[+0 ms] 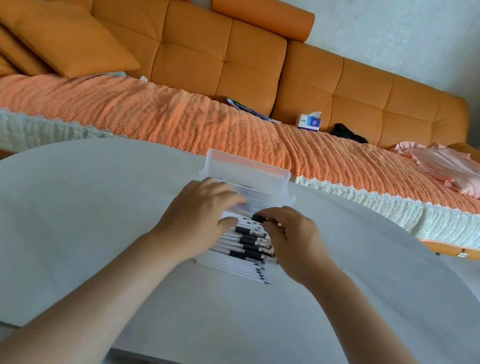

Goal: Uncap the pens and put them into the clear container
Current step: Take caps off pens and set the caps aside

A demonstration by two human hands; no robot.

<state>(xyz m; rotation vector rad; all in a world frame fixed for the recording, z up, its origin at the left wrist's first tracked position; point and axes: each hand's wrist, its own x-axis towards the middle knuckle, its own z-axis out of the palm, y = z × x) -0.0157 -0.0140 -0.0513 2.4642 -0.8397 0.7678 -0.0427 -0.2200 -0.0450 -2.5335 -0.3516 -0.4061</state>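
A stack of white pens with black grips (244, 248) lies mid-way across the pale grey rounded table (66, 215), touching the near side of the clear ribbed plastic container (246, 173), whose lid stands open at the table's far edge. The right hand (294, 246) pinches the black end of the topmost pen (258, 218) between thumb and fingertips. The left hand (197, 216) lies curled over the stack's left end with its thumb on the barrels, its grip not discernible; bare tabletop spreads widely on both sides and toward the person.
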